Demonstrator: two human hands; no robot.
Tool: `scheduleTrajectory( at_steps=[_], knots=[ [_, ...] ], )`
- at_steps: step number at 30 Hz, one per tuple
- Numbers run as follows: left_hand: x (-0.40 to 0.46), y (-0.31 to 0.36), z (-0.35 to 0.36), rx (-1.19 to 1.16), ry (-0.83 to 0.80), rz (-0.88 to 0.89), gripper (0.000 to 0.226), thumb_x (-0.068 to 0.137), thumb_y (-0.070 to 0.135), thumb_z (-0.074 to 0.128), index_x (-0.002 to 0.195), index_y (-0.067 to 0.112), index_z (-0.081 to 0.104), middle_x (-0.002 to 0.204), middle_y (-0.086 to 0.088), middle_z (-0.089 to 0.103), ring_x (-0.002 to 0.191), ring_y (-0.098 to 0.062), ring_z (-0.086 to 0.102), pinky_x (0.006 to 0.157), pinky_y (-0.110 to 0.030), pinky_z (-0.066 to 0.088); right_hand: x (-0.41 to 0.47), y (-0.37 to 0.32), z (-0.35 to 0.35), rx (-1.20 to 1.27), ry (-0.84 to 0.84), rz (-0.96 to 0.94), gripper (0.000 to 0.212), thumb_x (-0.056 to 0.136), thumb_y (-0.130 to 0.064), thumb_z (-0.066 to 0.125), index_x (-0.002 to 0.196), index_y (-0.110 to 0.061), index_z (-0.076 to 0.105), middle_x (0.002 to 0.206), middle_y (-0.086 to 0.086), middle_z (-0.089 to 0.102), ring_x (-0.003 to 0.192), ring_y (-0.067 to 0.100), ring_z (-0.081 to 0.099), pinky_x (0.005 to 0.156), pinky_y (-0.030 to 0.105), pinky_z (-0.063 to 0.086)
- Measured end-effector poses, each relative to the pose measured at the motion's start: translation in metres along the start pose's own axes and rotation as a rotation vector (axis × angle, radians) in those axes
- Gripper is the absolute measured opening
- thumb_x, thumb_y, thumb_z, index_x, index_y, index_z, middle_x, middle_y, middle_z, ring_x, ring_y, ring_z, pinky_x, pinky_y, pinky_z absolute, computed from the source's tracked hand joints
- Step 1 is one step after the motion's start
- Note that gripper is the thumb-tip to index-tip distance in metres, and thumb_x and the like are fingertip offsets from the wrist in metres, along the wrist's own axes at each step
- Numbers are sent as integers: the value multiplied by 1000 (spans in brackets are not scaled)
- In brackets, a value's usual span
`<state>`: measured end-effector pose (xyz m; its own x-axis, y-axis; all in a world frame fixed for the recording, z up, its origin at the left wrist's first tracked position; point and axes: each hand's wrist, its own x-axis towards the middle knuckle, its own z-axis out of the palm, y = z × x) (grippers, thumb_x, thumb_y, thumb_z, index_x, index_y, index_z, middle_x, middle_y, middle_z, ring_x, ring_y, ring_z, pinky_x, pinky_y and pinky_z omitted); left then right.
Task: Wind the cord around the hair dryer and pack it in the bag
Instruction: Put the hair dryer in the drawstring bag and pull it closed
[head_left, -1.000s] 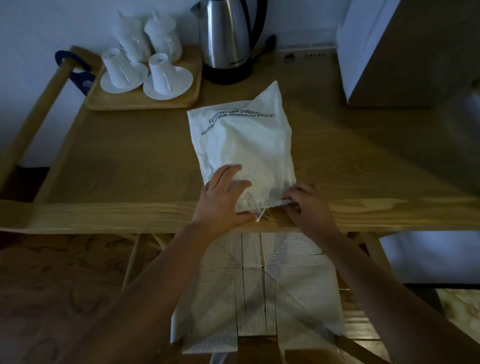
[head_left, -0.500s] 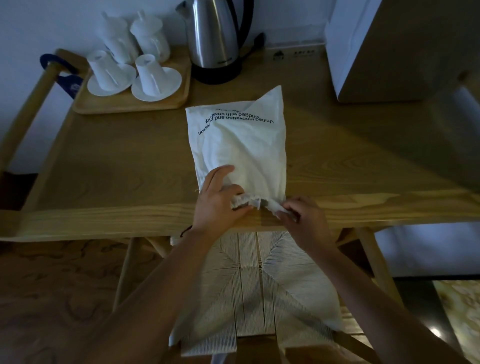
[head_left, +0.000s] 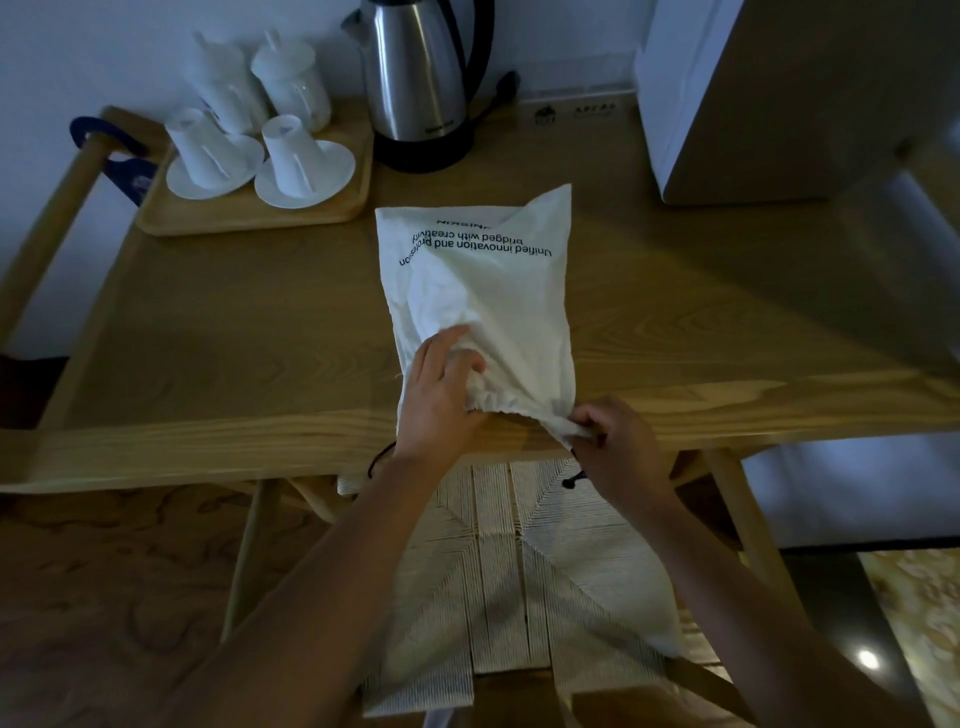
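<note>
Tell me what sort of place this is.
Probably a hotel room: an electric kettle beside a tray of upturned cups on saucers, set out on a wooden table against the wall.

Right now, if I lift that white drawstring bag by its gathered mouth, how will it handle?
Probably floppy: the white bag is creased cloth, bunched where the left hand and right hand pinch it. It bulges, so something likely sits inside and would swing it bottom-heavy. On the smooth wooden table it would likely slide, not roll.
</note>
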<state>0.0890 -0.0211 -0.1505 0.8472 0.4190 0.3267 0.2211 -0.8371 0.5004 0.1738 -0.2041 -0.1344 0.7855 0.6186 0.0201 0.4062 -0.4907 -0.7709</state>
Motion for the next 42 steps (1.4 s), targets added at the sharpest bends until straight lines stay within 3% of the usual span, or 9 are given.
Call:
scheduleTrajectory(
  at_steps=[7,10,14,19,26,31,35,38,42],
  knots=[
    [3,5,2,-36,80,-126,60,70,36,74,117,13,44,141,-16,34,129,-30,30,101,-47,41,-4,-8,-3,0,64,17,9,75,4,64,74,-4,63,82,4,53,65,2,42,53,9,33],
    [-4,-1,-5,82,84,87,76,62,59,72,118,16,41,142,-14,26,131,-31,29,106,-49,32,16,-1,-9,83,139,183,10,77,-1,62,83,-7,66,82,6,59,62,8,47,48,10,35],
    [-6,-3,-9,205,86,386,59,68,48,76,111,20,45,137,-11,29,129,-33,31,105,-63,31,29,0,-9,113,88,236,11,79,-5,61,88,-5,67,75,4,61,60,10,50,48,15,36],
    [2,-7,-7,414,-96,787,27,81,32,66,107,27,62,141,-8,38,129,-30,36,111,-57,23,27,-1,-6,50,39,208,3,82,-10,60,79,-11,62,61,-6,52,52,6,44,44,14,29],
    [27,0,-14,491,-224,669,33,70,29,74,102,21,70,133,-14,56,125,-32,44,99,-57,39,12,-11,0,-86,2,139,20,84,-3,54,102,-12,59,95,-3,51,68,3,47,51,12,36],
    [23,4,-16,220,-143,485,29,78,29,58,100,15,70,112,-9,68,103,-26,64,92,-48,48,11,-15,-11,108,-162,173,26,82,2,54,105,-10,60,79,-5,56,59,5,48,43,11,38],
    [22,10,-7,227,-80,395,25,73,26,61,91,13,71,99,-5,71,93,-25,67,89,-43,50,-2,-21,-18,77,-233,63,29,77,8,54,98,-12,60,80,-4,50,66,6,46,55,8,40],
    [20,13,2,331,-5,425,19,72,23,61,86,14,69,98,-5,70,94,-27,63,94,-44,41,-4,-25,-23,453,-197,226,22,74,3,54,76,-18,56,68,1,50,59,15,45,48,23,37],
    [9,9,5,387,-38,521,31,79,35,56,98,15,70,110,-6,68,109,-23,48,102,-56,36,-1,-18,-27,831,-44,469,23,74,6,45,65,-13,53,62,1,44,44,4,40,36,13,29]
  ],
)
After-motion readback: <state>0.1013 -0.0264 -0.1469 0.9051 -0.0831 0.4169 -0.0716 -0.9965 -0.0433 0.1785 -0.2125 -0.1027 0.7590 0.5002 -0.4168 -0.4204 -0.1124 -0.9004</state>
